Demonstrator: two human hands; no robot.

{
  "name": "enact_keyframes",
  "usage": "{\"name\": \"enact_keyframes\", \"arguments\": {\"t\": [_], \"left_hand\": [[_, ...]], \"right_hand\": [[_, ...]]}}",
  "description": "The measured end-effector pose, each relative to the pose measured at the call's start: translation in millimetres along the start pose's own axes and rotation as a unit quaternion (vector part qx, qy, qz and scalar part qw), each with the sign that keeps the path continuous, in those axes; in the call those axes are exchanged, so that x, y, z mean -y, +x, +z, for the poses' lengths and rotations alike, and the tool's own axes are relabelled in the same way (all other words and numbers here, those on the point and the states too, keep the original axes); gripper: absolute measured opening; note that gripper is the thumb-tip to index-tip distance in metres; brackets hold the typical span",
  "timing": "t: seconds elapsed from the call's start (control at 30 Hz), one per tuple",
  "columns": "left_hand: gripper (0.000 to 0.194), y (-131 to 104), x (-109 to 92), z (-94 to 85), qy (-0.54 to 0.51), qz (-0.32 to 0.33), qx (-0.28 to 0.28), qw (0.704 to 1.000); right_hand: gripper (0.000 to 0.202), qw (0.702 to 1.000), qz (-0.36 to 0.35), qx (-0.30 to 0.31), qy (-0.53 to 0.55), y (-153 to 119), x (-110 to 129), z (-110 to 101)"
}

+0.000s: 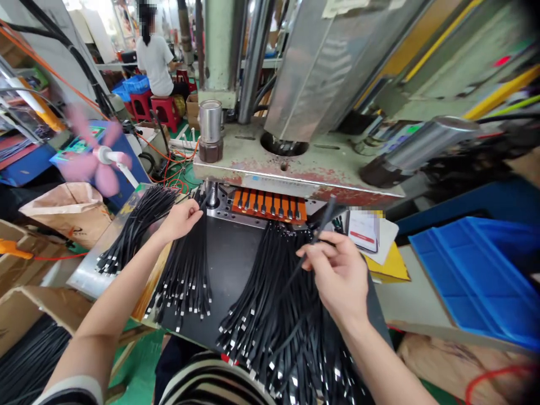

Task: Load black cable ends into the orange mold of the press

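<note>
Fingers pinched together, my left hand (183, 218) is at the top of the middle bundle of black cables (185, 270), beside a metal post; a dark cable end seems to show at its fingertips. My right hand (337, 270) grips a black cable (323, 222) that points up and away, above the large pile of black cables (270, 292) with silvery connectors. Between and beyond both hands, an orange fixture (270, 206) under the press holds several black connectors in a row. Another cable bundle (135, 225) lies at the left.
The heavy press plate (295, 169) overhangs the fixture. A phone (363, 229) lies on the right by a blue tray (476, 275). A pink fan (99, 154) and open cardboard boxes (34, 259) stand left. A person (155, 62) sits in the background.
</note>
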State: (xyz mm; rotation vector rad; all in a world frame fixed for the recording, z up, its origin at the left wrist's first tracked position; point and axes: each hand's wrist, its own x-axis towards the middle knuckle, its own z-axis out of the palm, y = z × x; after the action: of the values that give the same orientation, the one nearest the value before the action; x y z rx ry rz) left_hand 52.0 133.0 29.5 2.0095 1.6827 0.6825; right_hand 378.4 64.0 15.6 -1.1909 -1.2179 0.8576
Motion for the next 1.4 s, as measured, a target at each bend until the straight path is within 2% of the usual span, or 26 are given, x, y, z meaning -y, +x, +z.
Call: {"name": "enact_keyframes", "arguments": {"t": [0.07,0.13,0.2,0.3,0.43,0.53,0.63,0.7,0.77,0.83,0.93,1.03,1.13,1.2,1.3,1.4], "left_hand": [[0.010,-10,-25,-8.6,-0.181,0.076,0.042,0.980],[0.015,-20,-55,-16.0,-0.287,0.142,0.089,0.943],[0.016,-27,-85,-21.0,-0.324,0.192,0.111,0.920],[0.018,-30,-115,-21.2,-0.322,0.241,0.121,0.908],[0.018,-21,-129,-9.6,-0.299,0.266,0.104,0.911],[0.020,-16,-134,0.0,-0.285,0.255,0.078,0.921],[0.030,-13,-137,5.3,-0.307,0.225,0.078,0.922],[0.036,-11,-136,7.4,-0.346,0.203,0.093,0.911],[0.041,-10,-129,10.1,-0.373,0.187,0.083,0.905],[0.043,-8,-115,14.2,-0.366,0.170,0.035,0.914],[0.041,-7,-80,22.6,-0.327,0.121,-0.048,0.936],[0.035,-8,-37,29.4,-0.268,0.039,-0.085,0.959],[0.028,-10,3,29.2,-0.137,-0.030,-0.111,0.984],[0.025,-10,25,25.3,-0.017,-0.045,-0.129,0.990],[0.022,-9,50,20.6,0.138,-0.028,-0.142,0.980],[0.018,-7,67,22.9,0.181,-0.038,-0.161,0.969]], "right_hand": [[0.019,0.995,-0.028,0.093,-0.013,-2,22,10],[0.014,0.982,-0.067,0.171,-0.032,-4,39,20],[0.014,0.970,-0.116,0.210,-0.042,-6,49,29],[0.015,0.963,-0.162,0.212,-0.038,-8,55,38],[0.014,0.967,-0.169,0.189,-0.027,-4,57,41],[0.023,0.967,-0.164,0.190,-0.041,1,56,40],[0.035,0.958,-0.163,0.221,-0.085,4,54,39],[0.034,0.945,-0.166,0.260,-0.112,5,52,41],[0.027,0.929,-0.152,0.307,-0.142,3,47,44],[0.023,0.903,-0.118,0.369,-0.184,-1,39,49],[0.024,0.859,-0.065,0.449,-0.238,-9,24,55],[0.026,0.822,-0.040,0.491,-0.285,-16,9,60],[0.022,0.792,-0.038,0.512,-0.331,-20,0,64],[0.016,0.776,-0.039,0.520,-0.355,-22,-1,66],[0.016,0.759,-0.055,0.537,-0.365,-23,-2,65],[0.014,0.751,-0.078,0.562,-0.338,-22,0,59]]}}
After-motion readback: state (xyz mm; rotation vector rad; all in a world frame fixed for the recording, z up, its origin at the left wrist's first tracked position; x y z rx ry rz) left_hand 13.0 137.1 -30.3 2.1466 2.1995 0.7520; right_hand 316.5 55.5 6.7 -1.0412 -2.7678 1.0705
